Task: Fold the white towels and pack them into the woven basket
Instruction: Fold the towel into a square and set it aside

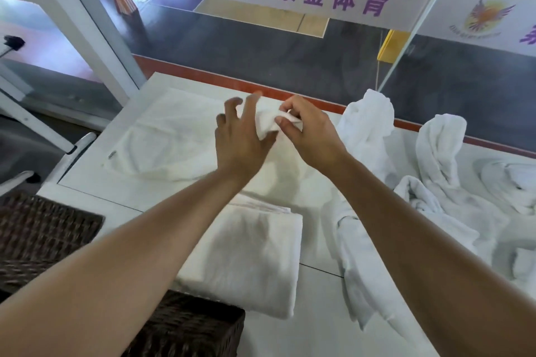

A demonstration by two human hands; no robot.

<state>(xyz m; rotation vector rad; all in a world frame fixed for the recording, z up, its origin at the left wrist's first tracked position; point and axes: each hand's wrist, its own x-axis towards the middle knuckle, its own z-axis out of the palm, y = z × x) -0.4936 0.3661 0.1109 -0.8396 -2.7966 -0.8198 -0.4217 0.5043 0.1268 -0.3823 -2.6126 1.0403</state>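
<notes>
In the head view, both bare forearms reached forward and converged over the far middle of the white table (319,327). The left hand (240,139) was held back-up with its fingers spread wide and slightly bent, its thumb side touching a bunched corner of the spread towel (174,136). The right hand (309,130) pinched that same corner between thumb and curled fingers. The rest of this towel lay flat on the far left of the table. A folded towel (252,258) sat at the near edge, just above the dark woven basket (188,327). A heap of unfolded towels (435,182) lay on the right.
</notes>
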